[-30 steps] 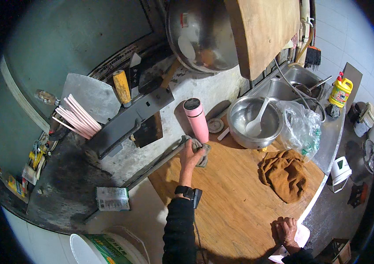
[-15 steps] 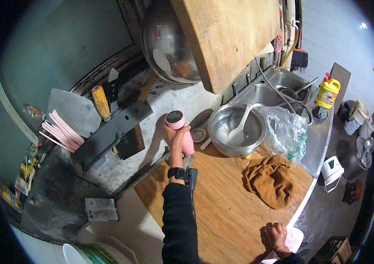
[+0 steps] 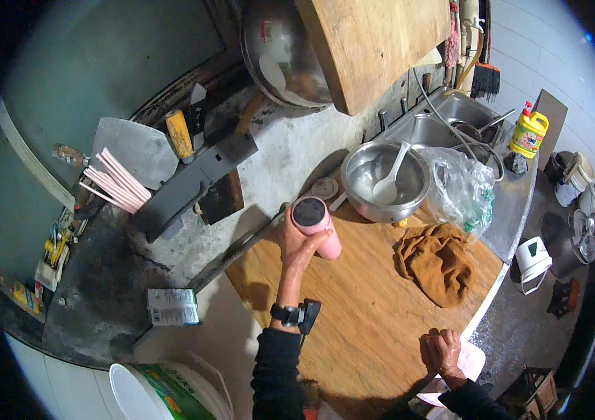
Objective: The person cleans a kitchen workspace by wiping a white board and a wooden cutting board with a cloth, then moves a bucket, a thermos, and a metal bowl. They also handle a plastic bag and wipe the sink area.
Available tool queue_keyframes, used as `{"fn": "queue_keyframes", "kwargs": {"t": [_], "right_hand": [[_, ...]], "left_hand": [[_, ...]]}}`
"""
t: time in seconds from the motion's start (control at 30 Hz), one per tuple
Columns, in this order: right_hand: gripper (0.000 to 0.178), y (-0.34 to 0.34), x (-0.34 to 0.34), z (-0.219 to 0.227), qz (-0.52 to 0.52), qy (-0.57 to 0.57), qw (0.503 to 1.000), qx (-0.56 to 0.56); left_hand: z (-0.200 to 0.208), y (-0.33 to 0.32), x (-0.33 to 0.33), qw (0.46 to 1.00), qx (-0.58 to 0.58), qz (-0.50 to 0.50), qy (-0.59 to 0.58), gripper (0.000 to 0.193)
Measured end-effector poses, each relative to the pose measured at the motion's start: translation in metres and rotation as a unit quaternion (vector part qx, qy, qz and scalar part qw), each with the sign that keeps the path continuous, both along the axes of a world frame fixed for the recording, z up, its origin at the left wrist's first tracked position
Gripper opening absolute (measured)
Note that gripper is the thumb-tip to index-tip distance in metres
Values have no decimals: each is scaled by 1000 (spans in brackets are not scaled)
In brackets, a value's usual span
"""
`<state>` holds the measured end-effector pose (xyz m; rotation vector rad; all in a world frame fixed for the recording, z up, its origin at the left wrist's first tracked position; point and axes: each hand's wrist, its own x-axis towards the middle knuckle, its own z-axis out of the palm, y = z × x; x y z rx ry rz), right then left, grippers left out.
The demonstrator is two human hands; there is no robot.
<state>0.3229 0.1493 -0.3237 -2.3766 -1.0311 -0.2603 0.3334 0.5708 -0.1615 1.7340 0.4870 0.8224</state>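
Note:
My left hand (image 3: 297, 245) is wrapped round a pink tumbler (image 3: 328, 241) with a dark round top, held over the left part of the wooden board (image 3: 353, 315). Beyond it stands a steel bowl (image 3: 363, 168) with a white plastic ladle (image 3: 388, 183) leaning inside. A crumpled brown cloth (image 3: 437, 269) lies on the board, right of the tumbler. At the near right edge, my right hand (image 3: 444, 352) rests as a loose fist, with nothing visible in it. Beside it, a pale pink flat thing (image 3: 471, 360) shows partly under the wrist.
A clear plastic bag (image 3: 459, 189) sits between bowl and sink (image 3: 437, 129). A yellow detergent bottle (image 3: 529, 133) stands on the sink's right side. To the left are a cleaver (image 3: 129, 154), pink sticks (image 3: 117, 182) and a dark metal rack (image 3: 199, 185). A big wooden board (image 3: 381, 49) leans behind.
My left hand has brought the pink tumbler nearer, from beside the counter edge to over the wooden board. The right hand stays at the board's edge. The whole view has shifted slightly.

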Motion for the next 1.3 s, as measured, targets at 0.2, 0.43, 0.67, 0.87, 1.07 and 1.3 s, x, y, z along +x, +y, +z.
{"fn": "queue_keyframes", "kwargs": {"t": [0.2,0.43,0.67,0.87,1.07,1.3], "right_hand": [[18,1,0,6,-2,19,1000,-16],[10,6,-1,16,1,8,1000,-1],[26,34,66,61,-64,-35,997,29],[29,68,135,25,-111,-140,961,-212],[32,90,147,92,-33,387,918,84],[26,145,30,239,200,460,814,294]], "left_hand": [[8,-47,-82,997,-28,-64,25,69],[16,-67,-187,995,-4,9,99,67],[13,-86,-234,991,-67,91,76,72],[2,-94,-234,987,-121,103,23,69],[-3,-92,-239,986,-157,49,-8,70],[3,-95,-234,986,-163,27,-35,62]]}}
